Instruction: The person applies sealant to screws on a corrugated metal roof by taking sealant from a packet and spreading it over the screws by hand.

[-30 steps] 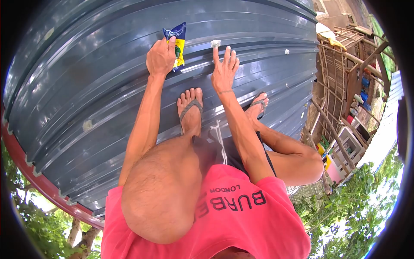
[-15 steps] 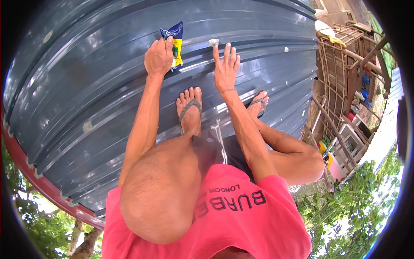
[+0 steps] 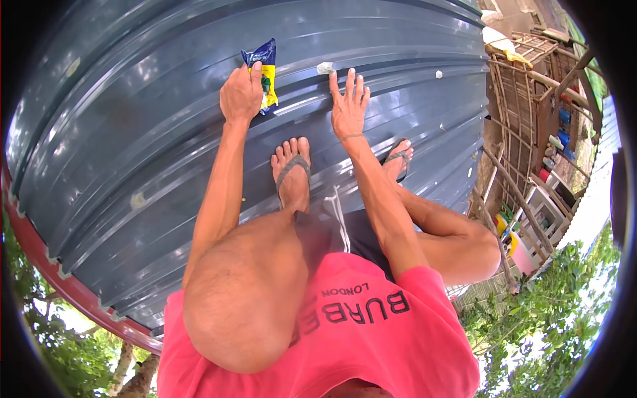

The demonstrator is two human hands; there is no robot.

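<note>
Left hand [image 3: 241, 94] clamped on packet [image 3: 269, 73], right hand [image 3: 348, 113] splayed, over ribbed roofing [image 3: 133, 132] near trees [image 3: 537, 318].

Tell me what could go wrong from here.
The ribbed metal sheeting looks smooth and shiny, so the thin flip-flops might slip as the person crouches on it.

The soft blue-and-yellow packet could slide off along the ribs if the left hand loosens its grip.

The index finger of the right hand is right at the edge of the pale patch and might smear or lift it.
</note>
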